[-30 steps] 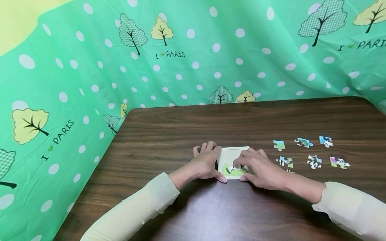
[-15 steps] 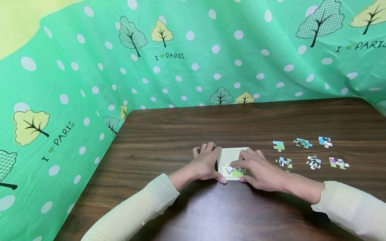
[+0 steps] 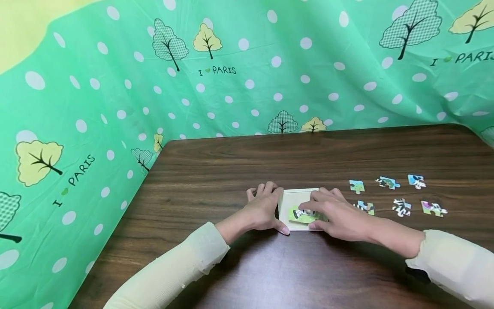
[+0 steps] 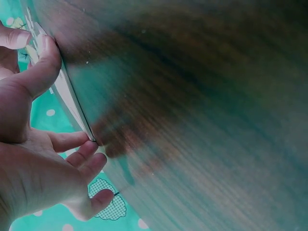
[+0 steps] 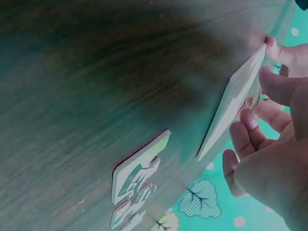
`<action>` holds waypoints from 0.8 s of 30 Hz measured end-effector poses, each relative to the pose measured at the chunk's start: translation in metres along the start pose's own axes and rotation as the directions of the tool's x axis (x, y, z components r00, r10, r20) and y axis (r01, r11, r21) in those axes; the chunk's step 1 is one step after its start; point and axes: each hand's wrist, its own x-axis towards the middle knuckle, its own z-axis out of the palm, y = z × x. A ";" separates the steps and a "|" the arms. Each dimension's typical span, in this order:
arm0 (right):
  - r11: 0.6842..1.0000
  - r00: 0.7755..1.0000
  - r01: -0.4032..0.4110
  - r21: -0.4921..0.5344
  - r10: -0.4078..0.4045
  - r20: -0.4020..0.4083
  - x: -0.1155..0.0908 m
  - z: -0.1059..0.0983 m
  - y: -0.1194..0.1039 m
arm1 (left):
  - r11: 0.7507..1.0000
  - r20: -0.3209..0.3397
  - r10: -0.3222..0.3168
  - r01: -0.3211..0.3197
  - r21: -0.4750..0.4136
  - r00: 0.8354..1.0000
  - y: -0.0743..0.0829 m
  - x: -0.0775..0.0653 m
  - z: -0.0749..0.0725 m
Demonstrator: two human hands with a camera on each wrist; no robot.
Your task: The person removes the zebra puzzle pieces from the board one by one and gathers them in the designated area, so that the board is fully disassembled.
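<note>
In the head view, a shallow white puzzle tray (image 3: pixel 290 198) lies on the table between both hands. My left hand (image 3: pixel 262 210) holds its left side, with the thumb at the near corner and the index finger at the far one; the left wrist view shows this grip along the edge. Over the tray's lower part, my right hand (image 3: pixel 333 214) pinches a green jigsaw piece (image 3: pixel 299 216) with a black-and-white print. That piece sits askew, apart from the tray's left rim. Fingers cover its right part, so whether it is one piece or joined ones I cannot tell.
Several loose jigsaw pieces (image 3: pixel 402 207) lie in two rows to the right of the tray on the dark wooden table (image 3: pixel 216 171). The right wrist view shows some of these puzzle pieces (image 5: pixel 137 171) close by. A green patterned cloth (image 3: pixel 231 107) hangs behind and at left.
The green piece was down in the tray's near-left corner; now it is shifted right and a little away from that corner, moving with my right hand. My left hand stays put.
</note>
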 end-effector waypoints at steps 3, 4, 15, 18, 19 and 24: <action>1.000 1.000 -0.004 0.012 0.004 0.016 0.000 0.000 0.000 | 1.000 0.000 -0.002 0.002 0.000 1.000 -0.001 0.000 -0.001; 1.000 1.000 -0.002 0.011 0.002 0.022 0.000 0.000 0.000 | 1.000 0.000 -0.002 0.002 0.000 1.000 -0.001 0.000 -0.001; 0.995 0.996 0.092 -0.024 -0.092 -0.008 0.002 0.003 0.001 | 1.000 0.017 -0.006 0.006 -0.004 1.000 -0.002 0.000 -0.005; 0.992 0.992 0.119 -0.035 -0.120 -0.027 0.003 0.002 0.000 | 1.000 0.019 -0.008 0.008 0.000 1.000 -0.002 0.001 -0.005; 0.991 0.991 0.127 -0.039 -0.129 -0.031 0.003 0.002 0.000 | 1.000 0.019 -0.008 0.008 0.001 1.000 -0.002 0.001 -0.005; 0.988 0.988 0.151 -0.039 -0.152 -0.020 0.005 0.000 -0.001 | 1.000 0.023 -0.008 0.007 0.004 1.000 -0.003 0.001 -0.006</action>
